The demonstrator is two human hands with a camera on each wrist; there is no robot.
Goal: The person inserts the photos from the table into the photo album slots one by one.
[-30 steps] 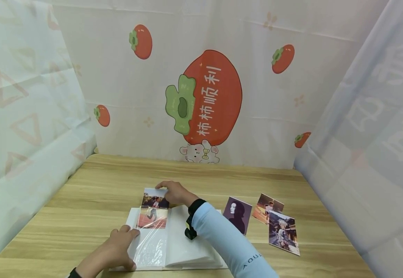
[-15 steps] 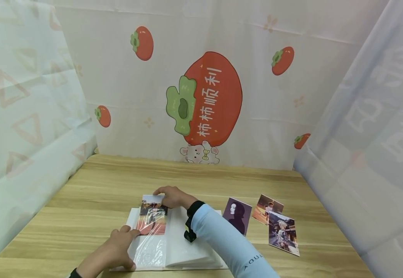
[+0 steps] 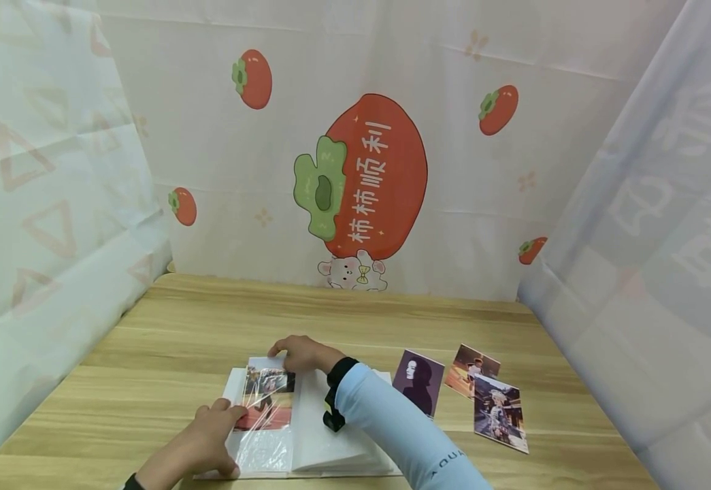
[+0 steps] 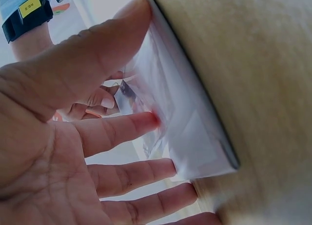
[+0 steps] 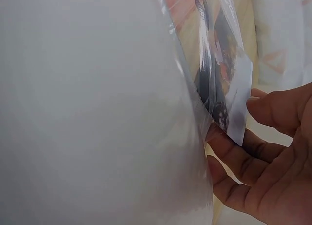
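An open photo album (image 3: 331, 439) with clear plastic pockets lies at the front of the table. In its left page's upper pocket sits a photo (image 3: 266, 408) of a person on a reddish track, its pale top strip sticking out. My right hand (image 3: 307, 355) pinches that photo near its top right corner, as the right wrist view also shows on the photo's white edge (image 5: 242, 88). My left hand (image 3: 205, 435) rests at the album's left edge with straight fingers; in the left wrist view its index finger presses the clear plastic (image 4: 161, 100).
To the right of the album lie a purple photo (image 3: 418, 382), partly behind the right sleeve (image 3: 398, 425), and two overlapping photos, a track scene (image 3: 471, 367) and a costumed figure (image 3: 501, 414). Persimmon-printed cloth (image 3: 465, 224) walls in the wooden table (image 3: 165, 333).
The photo has slid down toward the person, deeper into the clear pocket, with the right hand moving along at its top edge. The left hand has stayed in place.
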